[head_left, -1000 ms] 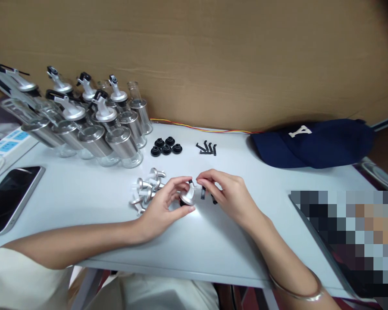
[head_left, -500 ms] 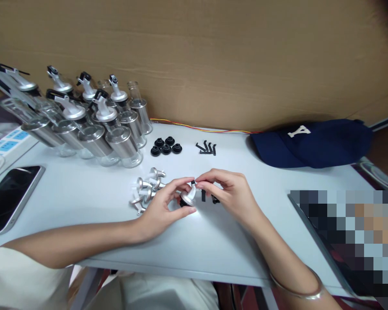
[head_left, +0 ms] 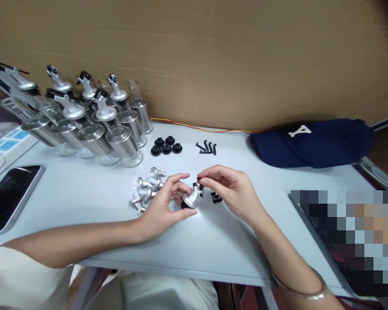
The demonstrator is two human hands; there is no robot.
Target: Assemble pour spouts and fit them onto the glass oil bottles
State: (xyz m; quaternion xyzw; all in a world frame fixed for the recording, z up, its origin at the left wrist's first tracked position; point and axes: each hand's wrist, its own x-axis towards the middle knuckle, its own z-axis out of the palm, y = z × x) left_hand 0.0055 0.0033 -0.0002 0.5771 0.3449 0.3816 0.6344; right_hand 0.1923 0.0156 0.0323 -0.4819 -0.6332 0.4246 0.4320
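Note:
My left hand point(head_left: 168, 202) grips a silver pour spout point(head_left: 190, 199) between thumb and fingers, tilted to the right. Its tip carries a small black cap and its base a black stopper. Close beside the spout's side lug, my right hand point(head_left: 228, 187) pinches a slim black lever point(head_left: 201, 190), which hangs down from the fingertips. Several small black caps point(head_left: 216, 197) lie just under my right hand. Left of my left hand is a cluster of bare silver spouts point(head_left: 144, 184), partly hidden by the fingers.
Black ribbed stoppers point(head_left: 166, 149) and loose black levers point(head_left: 207, 147) are grouped farther back. Glass bottles point(head_left: 123, 140), several topped with spouts, crowd the left. A phone point(head_left: 11, 196), a power strip point(head_left: 8, 146), a navy cap point(head_left: 313, 144) and a dark-edged blurred object point(head_left: 342, 241) lie around.
My right fingers have moved off the spout's black tip, slightly right, and now pinch the lever beside the spout. The spout is turned a little, showing its side lug.

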